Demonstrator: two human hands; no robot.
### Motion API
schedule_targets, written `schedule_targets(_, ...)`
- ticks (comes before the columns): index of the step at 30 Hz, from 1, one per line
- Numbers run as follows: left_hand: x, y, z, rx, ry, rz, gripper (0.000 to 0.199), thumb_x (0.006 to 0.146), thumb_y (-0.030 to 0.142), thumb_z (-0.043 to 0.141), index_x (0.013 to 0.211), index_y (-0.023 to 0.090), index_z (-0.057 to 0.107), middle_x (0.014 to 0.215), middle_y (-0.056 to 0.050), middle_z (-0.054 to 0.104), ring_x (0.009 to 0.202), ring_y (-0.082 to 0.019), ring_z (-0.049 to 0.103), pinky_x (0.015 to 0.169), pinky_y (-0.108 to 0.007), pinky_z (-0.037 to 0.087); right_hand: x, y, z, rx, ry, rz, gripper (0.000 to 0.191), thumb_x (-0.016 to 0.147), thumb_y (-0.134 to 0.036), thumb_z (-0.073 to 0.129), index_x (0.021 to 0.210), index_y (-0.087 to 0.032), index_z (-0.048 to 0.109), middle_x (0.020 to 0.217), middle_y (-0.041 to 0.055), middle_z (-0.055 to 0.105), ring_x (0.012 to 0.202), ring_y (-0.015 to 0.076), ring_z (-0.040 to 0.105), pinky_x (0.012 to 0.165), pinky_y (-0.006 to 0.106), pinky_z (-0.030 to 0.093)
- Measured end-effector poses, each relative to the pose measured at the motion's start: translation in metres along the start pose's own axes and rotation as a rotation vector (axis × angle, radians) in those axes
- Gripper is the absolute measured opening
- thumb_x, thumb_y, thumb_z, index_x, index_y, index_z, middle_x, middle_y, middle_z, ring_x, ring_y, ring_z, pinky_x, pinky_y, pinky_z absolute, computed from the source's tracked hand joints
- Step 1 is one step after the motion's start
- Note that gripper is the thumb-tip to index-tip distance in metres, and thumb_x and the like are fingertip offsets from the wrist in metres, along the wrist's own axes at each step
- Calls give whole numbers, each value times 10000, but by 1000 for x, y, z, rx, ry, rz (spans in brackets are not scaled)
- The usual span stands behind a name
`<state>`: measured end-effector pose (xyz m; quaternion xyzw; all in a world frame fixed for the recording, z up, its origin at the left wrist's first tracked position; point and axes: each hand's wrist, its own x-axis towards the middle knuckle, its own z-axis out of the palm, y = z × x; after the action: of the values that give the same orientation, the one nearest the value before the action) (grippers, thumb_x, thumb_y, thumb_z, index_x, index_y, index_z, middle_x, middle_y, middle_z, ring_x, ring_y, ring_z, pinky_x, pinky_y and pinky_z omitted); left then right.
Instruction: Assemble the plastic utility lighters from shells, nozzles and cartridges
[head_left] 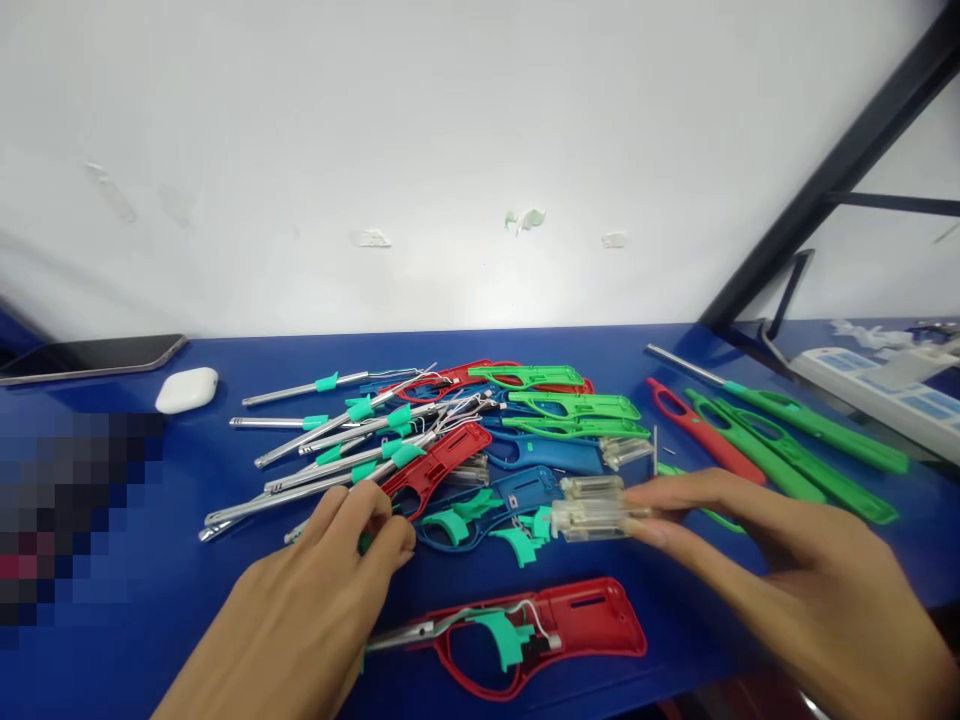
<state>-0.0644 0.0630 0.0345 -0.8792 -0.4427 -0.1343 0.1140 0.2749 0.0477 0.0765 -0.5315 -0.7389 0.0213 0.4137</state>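
Note:
My right hand (750,560) pinches a clear plastic fuel tank (589,520) between thumb and fingertips, above the blue table. Another clear tank lies right behind it. My left hand (322,570) is closed at the near edge of the pile; a bit of green shows between its fingers, but what they grip is hidden. In front lies a red lighter half-shell (592,620) with a metal tube, wires and a teal trigger (502,640) set in it. Between my hands are a blue half-shell (536,490) and loose teal triggers (521,545).
Metal lighter tubes (300,485) with teal pieces and wires are heaped at left, beside green half-shells (574,405). Red and green lighter casings (810,470) lie at right, near a white power strip (892,395). A white earbud case (187,390) and phone (97,355) sit at back left.

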Motion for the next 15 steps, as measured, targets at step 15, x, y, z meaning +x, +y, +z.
schedule_targets(15, 7, 30, -14, -608, 344, -434, 119, 990, 487, 738, 962, 372, 748, 837, 152, 807, 677, -86, 794, 709, -96, 626, -30, -22, 30, 50, 79, 23, 110, 1030, -401, 716, 1062, -401, 821, 947, -47, 879, 800, 200, 856, 700, 229, 703)
